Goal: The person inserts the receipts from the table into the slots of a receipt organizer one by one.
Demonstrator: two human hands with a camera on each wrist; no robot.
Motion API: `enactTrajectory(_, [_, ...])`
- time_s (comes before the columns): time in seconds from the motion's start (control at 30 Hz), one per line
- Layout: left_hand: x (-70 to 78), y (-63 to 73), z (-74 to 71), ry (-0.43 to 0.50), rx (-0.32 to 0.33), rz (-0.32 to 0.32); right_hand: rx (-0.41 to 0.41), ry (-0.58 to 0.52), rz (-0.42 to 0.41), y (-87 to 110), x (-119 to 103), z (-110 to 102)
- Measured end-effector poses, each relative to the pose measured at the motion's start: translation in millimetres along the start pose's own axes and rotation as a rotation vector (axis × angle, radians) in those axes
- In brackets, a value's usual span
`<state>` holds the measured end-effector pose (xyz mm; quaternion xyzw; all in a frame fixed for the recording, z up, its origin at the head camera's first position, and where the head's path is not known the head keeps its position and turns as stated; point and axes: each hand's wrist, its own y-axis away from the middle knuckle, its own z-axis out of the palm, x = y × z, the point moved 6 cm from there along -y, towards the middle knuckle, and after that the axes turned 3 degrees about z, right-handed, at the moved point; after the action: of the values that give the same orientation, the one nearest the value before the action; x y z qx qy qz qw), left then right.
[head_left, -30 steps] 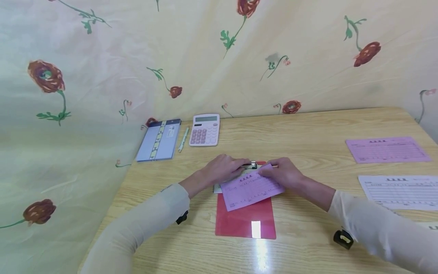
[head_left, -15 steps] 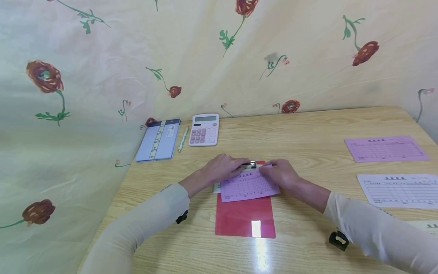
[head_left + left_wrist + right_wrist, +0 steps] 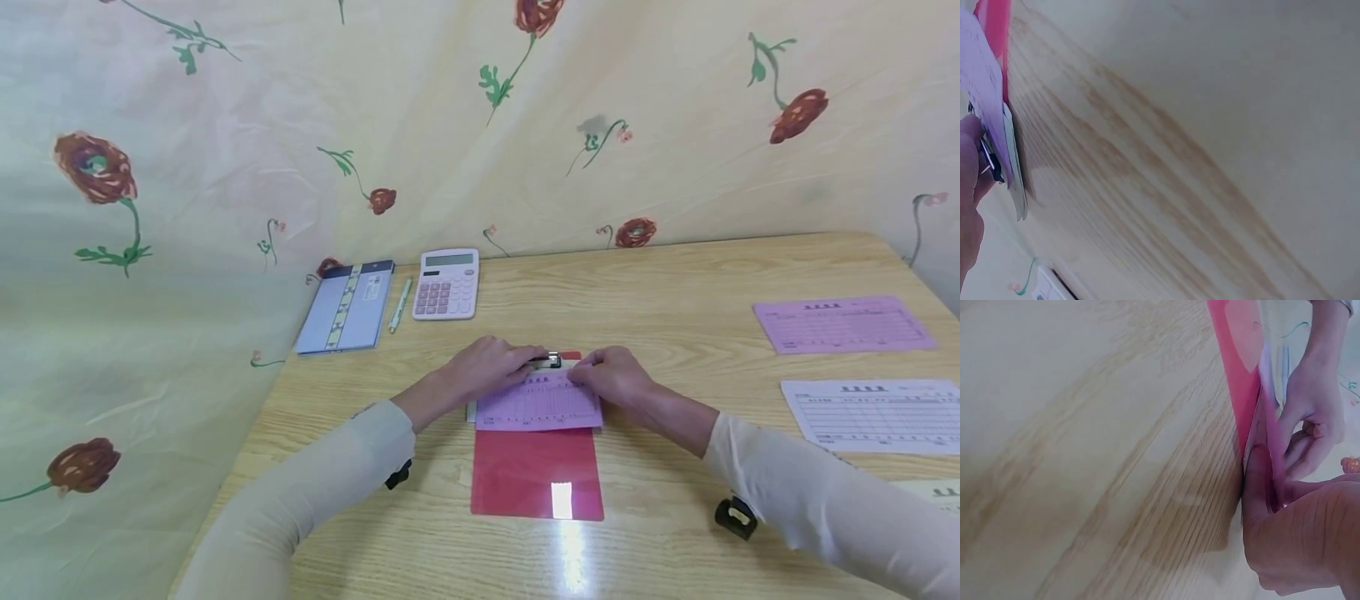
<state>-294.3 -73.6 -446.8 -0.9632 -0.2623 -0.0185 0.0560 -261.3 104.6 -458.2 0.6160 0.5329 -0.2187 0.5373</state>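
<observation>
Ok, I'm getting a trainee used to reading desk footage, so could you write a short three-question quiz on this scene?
1. Which hand pinches the purple slip over the red board?

2. True or false: the pen lies between the blue booklet and the calculator.

3. Which of these lies closest to the far edge of the table?
A) the white sheet
B) the calculator
C) the red board

Key
1. The right hand; the left hand grips the clip.
2. True.
3. B.
</observation>
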Motion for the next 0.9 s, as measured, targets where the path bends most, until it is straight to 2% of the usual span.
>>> enactTrajectory(0.23, [3.4,-2.2,-2.3,-0.057,0.003,0.068,0.045,0.071,-0.007,-1.5,0.2,-1.9])
enactTrajectory(0.43, [3.7,-3.0,-2.2,-0.123,-0.029,0.071,0.068,0.094,-0.028,-2.2,-1.6,-0.6])
enactTrajectory(0.67, [2.4,-4.2,-2.6,-0.082,-0.053,0.046,0.1,0.129,-0.059,-3.8,-3.4,-0.3])
enactTrajectory(0.9, [2.7,-5.5,-4.0,-0.076,-0.05,0.061,0.118,0.137,-0.074,-6.1,-4.2,-0.3])
